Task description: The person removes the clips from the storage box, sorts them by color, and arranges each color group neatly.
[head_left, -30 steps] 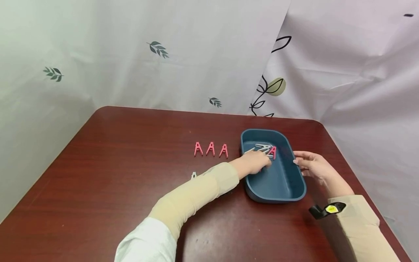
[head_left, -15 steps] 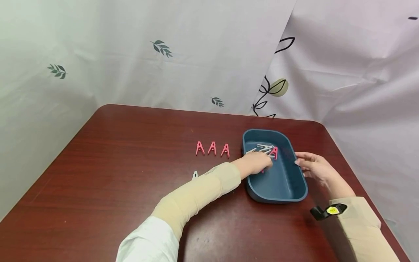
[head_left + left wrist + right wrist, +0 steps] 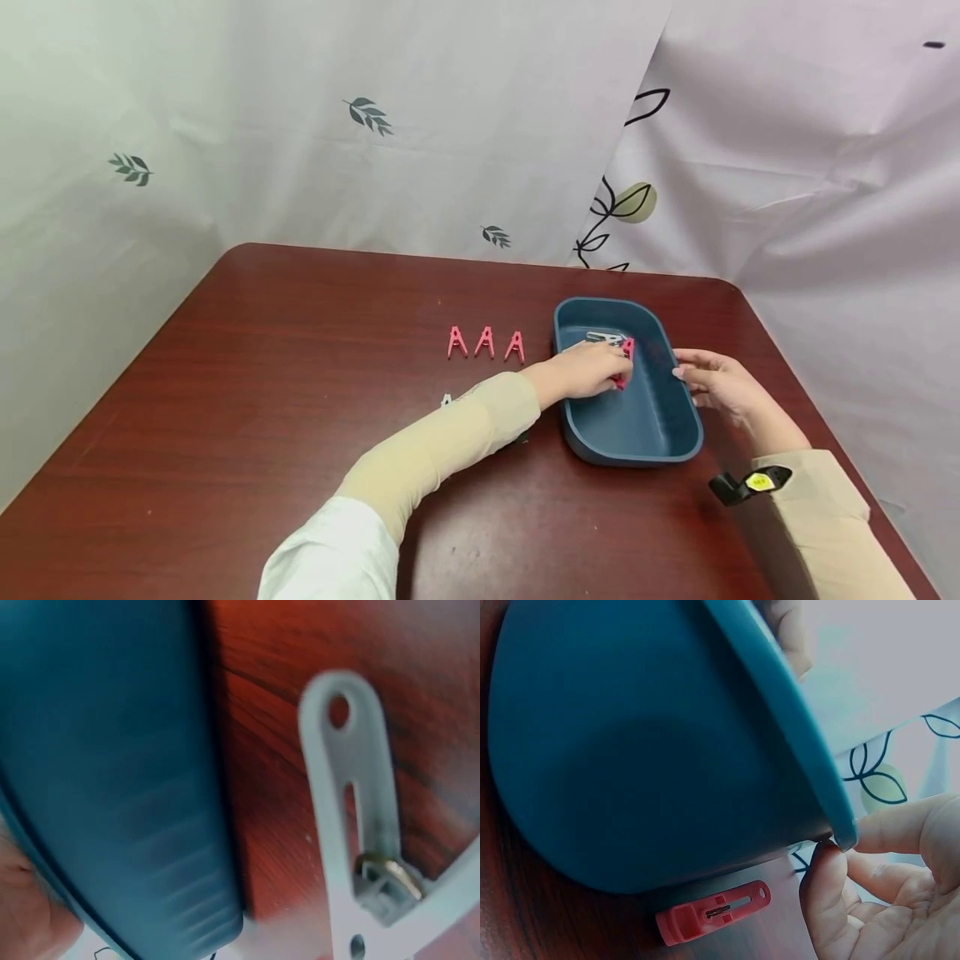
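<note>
A dark blue plastic tray (image 3: 630, 417) stands on the right of the table, with several white clothespins (image 3: 602, 337) and a pink clothespin (image 3: 629, 344) inside. My left hand (image 3: 588, 369) reaches over its left rim, fingers curled down and gripping another pink clothespin (image 3: 620, 382) that partly shows below them. At the opposite rim, my right hand (image 3: 718, 385) pinches the tray's edge between thumb and fingers, plain in the right wrist view. A white clothespin (image 3: 337, 787) looms large beside the tray's outer wall in the left wrist view.
Three pink clothespins (image 3: 484, 342) lie in a row left of the tray. A white clothespin (image 3: 446, 400) is partly hidden by my left sleeve. Another pink clothespin (image 3: 712, 911) lies beside the tray in the right wrist view. A patterned curtain (image 3: 450, 125) hangs behind the table.
My left hand has shifted slightly right within the tray, and the pink clothespin at its fingers has moved along and shows more. The right hand stays at the rim.
</note>
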Tool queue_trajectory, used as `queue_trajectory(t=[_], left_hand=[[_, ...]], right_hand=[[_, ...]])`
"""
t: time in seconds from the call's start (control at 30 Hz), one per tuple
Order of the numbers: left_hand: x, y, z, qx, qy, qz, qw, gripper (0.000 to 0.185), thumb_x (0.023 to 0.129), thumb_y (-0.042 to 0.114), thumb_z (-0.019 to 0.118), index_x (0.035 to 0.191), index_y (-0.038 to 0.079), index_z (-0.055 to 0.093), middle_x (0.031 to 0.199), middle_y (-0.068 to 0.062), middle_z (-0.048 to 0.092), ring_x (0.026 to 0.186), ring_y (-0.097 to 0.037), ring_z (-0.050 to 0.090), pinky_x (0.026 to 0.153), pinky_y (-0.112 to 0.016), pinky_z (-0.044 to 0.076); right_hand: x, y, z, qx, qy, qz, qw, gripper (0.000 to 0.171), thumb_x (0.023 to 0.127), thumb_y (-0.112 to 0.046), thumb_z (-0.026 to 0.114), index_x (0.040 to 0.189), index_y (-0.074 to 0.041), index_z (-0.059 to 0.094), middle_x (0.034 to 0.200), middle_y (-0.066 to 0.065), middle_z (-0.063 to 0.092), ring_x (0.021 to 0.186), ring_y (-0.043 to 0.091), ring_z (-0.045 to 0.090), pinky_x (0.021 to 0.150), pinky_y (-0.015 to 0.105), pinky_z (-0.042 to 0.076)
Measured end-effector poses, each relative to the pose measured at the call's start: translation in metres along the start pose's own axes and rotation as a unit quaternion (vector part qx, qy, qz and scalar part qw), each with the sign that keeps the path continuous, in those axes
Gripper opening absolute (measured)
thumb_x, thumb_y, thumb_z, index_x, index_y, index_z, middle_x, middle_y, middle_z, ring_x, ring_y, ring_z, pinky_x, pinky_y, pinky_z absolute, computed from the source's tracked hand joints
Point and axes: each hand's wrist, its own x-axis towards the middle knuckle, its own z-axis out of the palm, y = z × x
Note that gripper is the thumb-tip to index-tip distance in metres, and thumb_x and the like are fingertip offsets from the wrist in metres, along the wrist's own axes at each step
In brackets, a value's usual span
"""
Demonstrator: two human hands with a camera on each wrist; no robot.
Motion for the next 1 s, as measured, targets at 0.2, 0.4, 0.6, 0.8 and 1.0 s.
queue_trajectory(t=[0.2,0.4,0.6,0.8,1.0], left_hand=[[-0.009,0.004,-0.007,-0.067,0.029,0.009,0.9973,0.017,0.094,0.017,0.06,0.111,0.013,0.061,0.11,0.001,0.06,0.103,-0.009,0.052,0.092,-0.013,0.041],[-0.015,0.005,-0.011,-0.168,0.063,0.013,0.9837,0.017,0.095,0.016,0.058,0.11,0.009,0.062,0.106,-0.002,0.063,0.096,-0.009,0.054,0.085,-0.01,0.041],[-0.022,0.006,-0.012,-0.353,0.081,-0.021,0.9318,0.02,0.094,0.009,0.057,0.113,0.002,0.059,0.107,-0.011,0.064,0.091,-0.012,0.059,0.08,-0.011,0.045],[-0.03,0.011,-0.009,-0.471,0.097,-0.052,0.8752,0.02,0.095,0.004,0.055,0.113,-0.003,0.056,0.11,-0.018,0.065,0.096,-0.019,0.063,0.08,-0.016,0.049],[-0.037,0.02,-0.007,-0.638,0.069,-0.121,0.7577,0.024,0.097,0.002,0.049,0.119,-0.005,0.048,0.12,-0.026,0.061,0.111,-0.033,0.061,0.087,-0.037,0.053]], right_hand=[[0.0,0.0,0.002,-0.007,0.0,-0.001,1.0,0.057,0.098,-0.016,0.052,0.14,0.014,0.027,0.083,-0.015,0.065,0.074,0.005,0.064,0.067,0.028,0.055],[0.0,-0.001,0.001,-0.007,-0.001,0.001,1.0,0.057,0.098,-0.015,0.05,0.141,0.013,0.026,0.083,-0.014,0.065,0.075,0.005,0.064,0.067,0.028,0.055],[0.0,-0.001,0.001,-0.007,0.001,0.002,1.0,0.057,0.098,-0.016,0.05,0.142,0.013,0.026,0.084,-0.014,0.066,0.075,0.005,0.065,0.068,0.028,0.055],[0.0,-0.001,0.002,-0.011,0.003,0.006,1.0,0.058,0.099,-0.017,0.05,0.142,0.012,0.026,0.084,-0.015,0.065,0.076,0.005,0.065,0.069,0.027,0.055],[0.0,0.0,0.003,-0.009,0.008,0.009,1.0,0.058,0.099,-0.017,0.05,0.143,0.011,0.026,0.084,-0.015,0.065,0.075,0.005,0.065,0.068,0.028,0.056]])
